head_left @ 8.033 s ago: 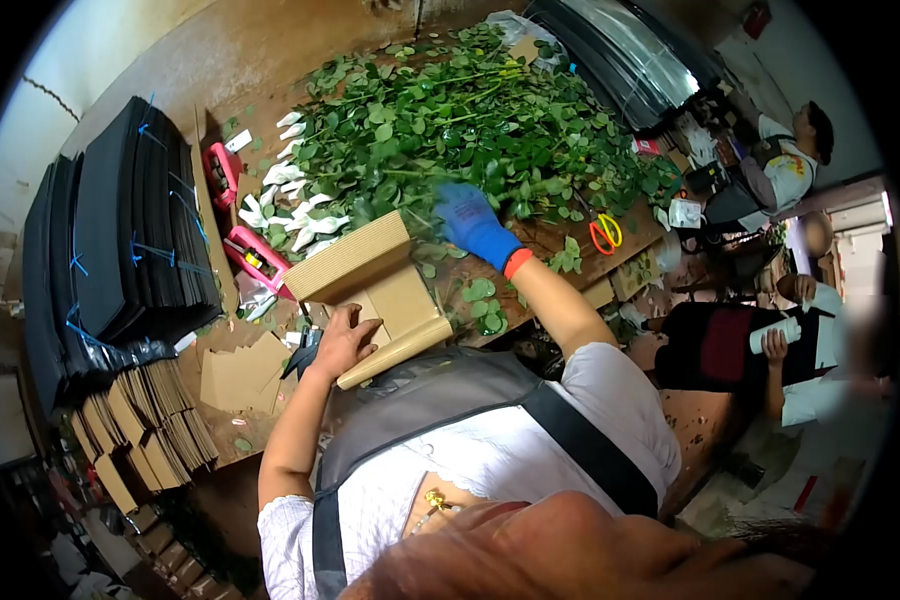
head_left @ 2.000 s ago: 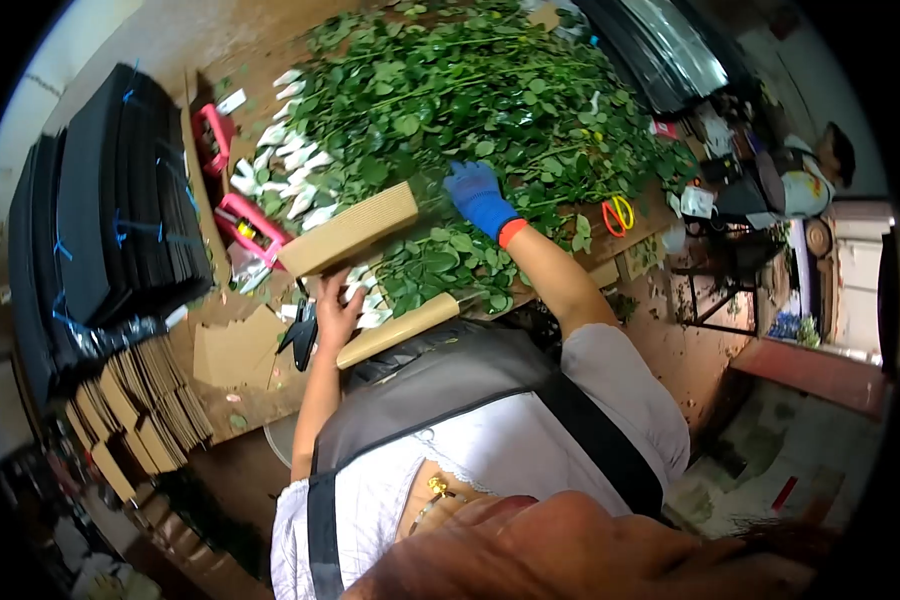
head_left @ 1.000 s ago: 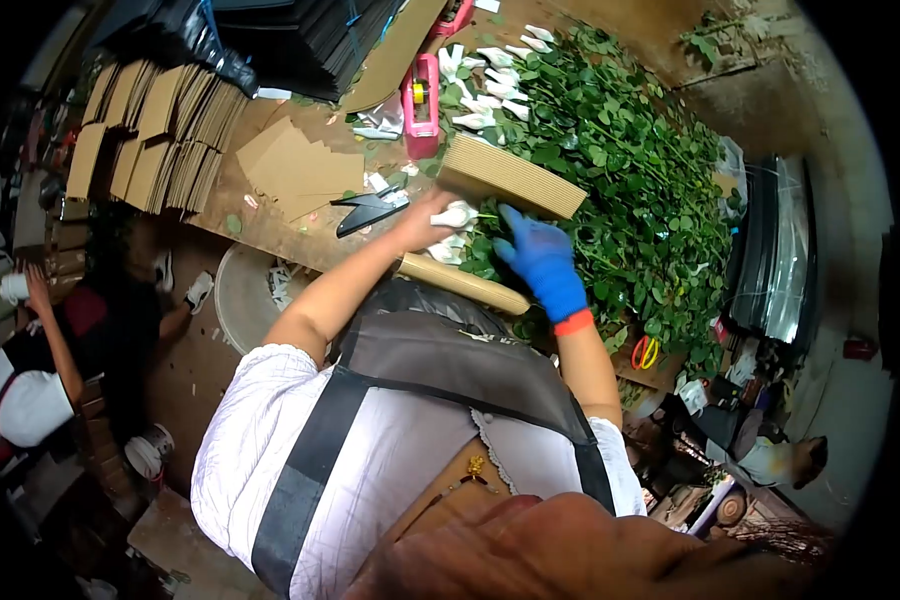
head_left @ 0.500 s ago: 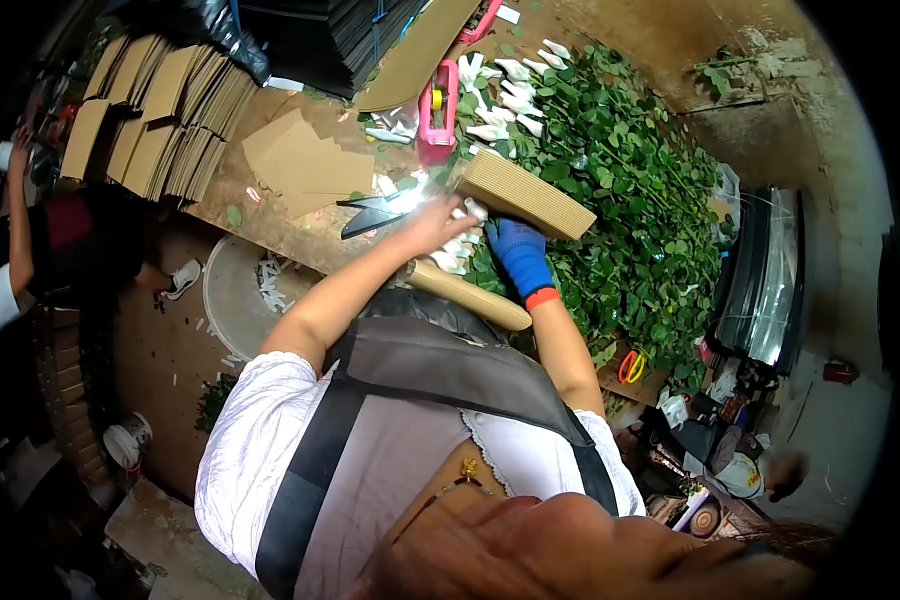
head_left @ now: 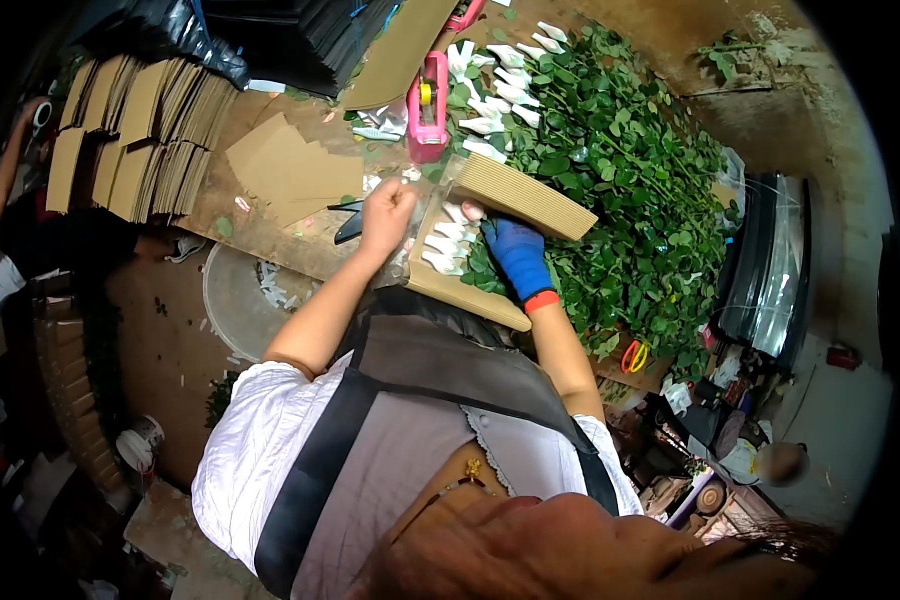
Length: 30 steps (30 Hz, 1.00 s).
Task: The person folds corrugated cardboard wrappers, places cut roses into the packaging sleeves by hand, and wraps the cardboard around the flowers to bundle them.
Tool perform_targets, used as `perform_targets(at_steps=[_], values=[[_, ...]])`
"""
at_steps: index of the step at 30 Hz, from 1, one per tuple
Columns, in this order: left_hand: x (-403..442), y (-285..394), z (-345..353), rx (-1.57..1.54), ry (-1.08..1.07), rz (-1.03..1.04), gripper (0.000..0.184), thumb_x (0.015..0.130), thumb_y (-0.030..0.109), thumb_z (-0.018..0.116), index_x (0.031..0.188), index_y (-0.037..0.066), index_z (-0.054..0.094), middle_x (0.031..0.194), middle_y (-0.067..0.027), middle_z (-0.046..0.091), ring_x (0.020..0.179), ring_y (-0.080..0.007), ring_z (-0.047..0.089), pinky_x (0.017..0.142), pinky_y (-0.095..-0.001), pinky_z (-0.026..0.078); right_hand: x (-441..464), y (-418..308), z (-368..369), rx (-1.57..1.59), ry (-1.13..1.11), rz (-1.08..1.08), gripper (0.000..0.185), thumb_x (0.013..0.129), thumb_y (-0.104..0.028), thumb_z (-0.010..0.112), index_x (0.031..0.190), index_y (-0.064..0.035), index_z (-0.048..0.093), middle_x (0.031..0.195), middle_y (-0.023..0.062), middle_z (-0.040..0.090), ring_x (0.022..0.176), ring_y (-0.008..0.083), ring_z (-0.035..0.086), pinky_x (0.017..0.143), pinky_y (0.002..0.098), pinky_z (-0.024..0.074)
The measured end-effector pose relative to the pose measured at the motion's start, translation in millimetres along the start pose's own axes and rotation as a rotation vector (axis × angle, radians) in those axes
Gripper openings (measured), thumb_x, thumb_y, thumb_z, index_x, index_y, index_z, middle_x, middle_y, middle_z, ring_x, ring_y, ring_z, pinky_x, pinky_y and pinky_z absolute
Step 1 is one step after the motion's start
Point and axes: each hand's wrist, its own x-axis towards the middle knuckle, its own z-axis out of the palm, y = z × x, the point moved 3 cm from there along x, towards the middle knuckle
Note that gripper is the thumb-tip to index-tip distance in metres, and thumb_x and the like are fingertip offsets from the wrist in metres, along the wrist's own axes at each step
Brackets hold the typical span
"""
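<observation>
My left hand (head_left: 387, 212) is bare and closed, gripping the clear plastic film (head_left: 417, 205) at the left edge of a corrugated cardboard wrapper (head_left: 525, 195). Inside the wrapper lies a row of flower buds (head_left: 448, 240) in white sleeves, leaves toward the right. In a blue glove, my right hand (head_left: 517, 250) presses with curled fingers on the leafy stems (head_left: 482, 268) beside the buds; its fingertips are partly hidden. Black-handled scissors (head_left: 348, 222) lie left of my left hand. Above the wrapper stands a pink tape dispenser (head_left: 428, 110).
Leafy flower stems (head_left: 620, 180) with more sleeved buds (head_left: 510, 80) cover the table's right side. Flat cardboard sheets (head_left: 295, 170) and cardboard stacks (head_left: 150, 130) are at left. Red-yellow scissors (head_left: 634, 356) lie near the front edge. A co-worker (head_left: 0, 230) stands at far left.
My left hand has moved left, off the buds, and closed on the film at the wrapper's edge. The row of buds now shows. My gloved right hand has stayed almost in place.
</observation>
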Motion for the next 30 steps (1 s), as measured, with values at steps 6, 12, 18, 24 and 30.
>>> perform_targets(at_steps=[6,12,18,24,30], values=[[5.8,7.8,33.0,0.444,-0.452,-0.272,0.046,0.086,0.053,0.064,0.092,0.008,0.071,0.093,-0.0207,0.069,0.089,-0.0402,0.065,0.08,-0.0439,0.051,-3.6,-6.0,-15.3,0.03,-0.171,-0.006,0.052,0.085,-0.046,0.061,0.127,-0.0155,0.061,0.133,0.0167,0.057,0.119,0.0348,0.057,0.099,0.0468,0.0465],[-10.2,-17.3,53.6,0.227,-0.251,-0.272,0.034,0.087,0.039,0.064,0.087,0.005,0.071,0.082,-0.0213,0.068,0.082,-0.039,0.066,0.073,-0.0454,0.051,-1.2,-5.6,1.2,-0.068,0.008,0.018,0.049,0.085,-0.051,0.061,0.116,-0.0127,0.066,0.116,0.0171,0.067,0.107,0.0339,0.064,0.09,0.0465,0.0511],[-21.0,-13.1,47.9,0.123,-0.005,-0.169,0.019,0.09,0.017,0.063,0.084,0.0,0.068,0.07,-0.0121,0.067,0.065,-0.0129,0.06,0.061,-0.0314,0.047,-3.1,-12.0,-11.2,-0.05,-0.147,0.081,0.047,0.085,-0.05,0.061,0.112,-0.0115,0.067,0.113,0.0175,0.068,0.103,0.034,0.065,0.087,0.0472,0.0523],[4.5,1.4,4.8,0.005,0.275,0.184,0.013,0.088,0.013,0.061,0.08,0.002,0.061,0.065,-0.0075,0.058,0.058,-0.0206,0.052,0.062,-0.0321,0.045,-2.7,-3.4,-1.1,0.02,-0.068,-0.01,0.048,0.083,-0.046,0.063,0.114,-0.0099,0.065,0.115,0.0194,0.066,0.104,0.0375,0.064,0.09,0.0482,0.0509],[-22.6,-7.5,-1.7,0.458,-0.264,0.134,0.035,0.082,0.041,0.069,0.096,0.009,0.067,0.086,-0.0179,0.069,0.078,-0.0368,0.067,0.068,-0.0454,0.053,-0.4,10.4,1.7,0.344,-0.145,-0.233,0.077,0.072,-0.047,0.073,0.134,-0.0045,0.055,0.134,0.0265,0.055,0.125,0.0396,0.052,0.106,0.0446,0.0412]])
